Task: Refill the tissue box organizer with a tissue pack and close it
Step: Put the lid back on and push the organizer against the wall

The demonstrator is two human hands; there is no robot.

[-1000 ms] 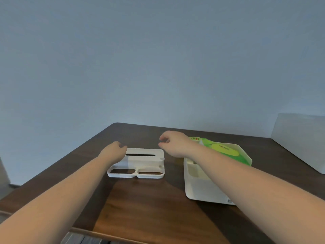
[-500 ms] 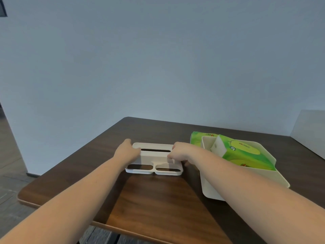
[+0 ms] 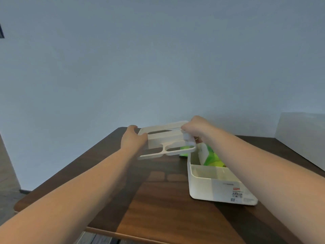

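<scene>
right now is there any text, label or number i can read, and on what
None can be read.
Sticker on the box front wall: a red patch and dark lines of print, too small and blurred.
Faint grey mark above the sticker: blurred.
Green tissue pack in the box: no print shows clearly.
Lid held in both hands: no text.

A: Any writing you can read?

B: None legibly. The organizer [image 3: 207, 184], by the right edge of the bench [image 3: 158, 208], has a sticker [image 3: 237, 192] on its near wall with a small red patch and dark lines of print, all too small and blurred to make out.

A: And the tissue pack [image 3: 212, 157]?

B: It is green and white. Any lettering on it can't be read.
</scene>
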